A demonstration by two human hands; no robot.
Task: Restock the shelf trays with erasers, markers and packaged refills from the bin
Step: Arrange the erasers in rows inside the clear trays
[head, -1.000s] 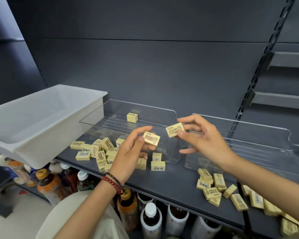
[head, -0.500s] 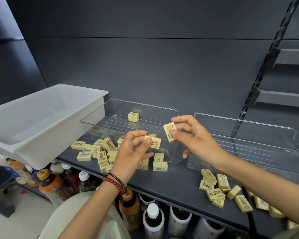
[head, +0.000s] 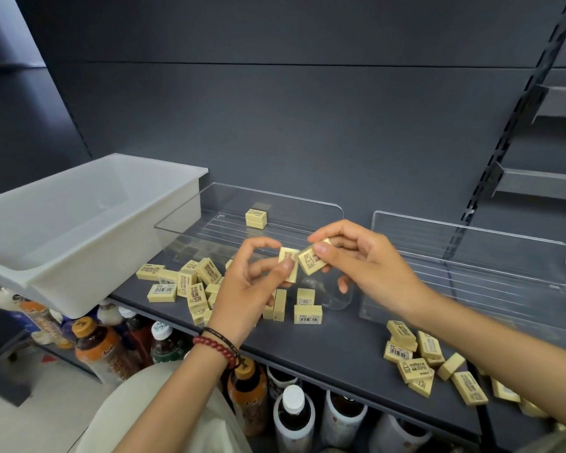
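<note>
My left hand [head: 245, 289] pinches a yellow eraser [head: 289, 260] between thumb and fingers. My right hand [head: 366, 273] pinches a second yellow eraser [head: 311, 261], and the two erasers touch side by side above the front of the left clear tray [head: 307, 207]. One eraser [head: 256, 218] stands alone at the back of that tray. Several loose erasers [head: 190, 286] lie on the dark shelf under my left hand. Another heap of erasers [head: 419, 358] lies at the right, in front of the right clear tray [head: 471, 233].
A white plastic bin [head: 62, 230] sits at the left, overhanging the dark shelf's [head: 340, 341] front edge. Bottled drinks [head: 102, 351] stand on the level below. Grey shelf brackets [head: 536, 184] jut out at the upper right.
Both hands have come together, so the two held erasers now touch. The right hand's eraser has turned and dropped slightly.
</note>
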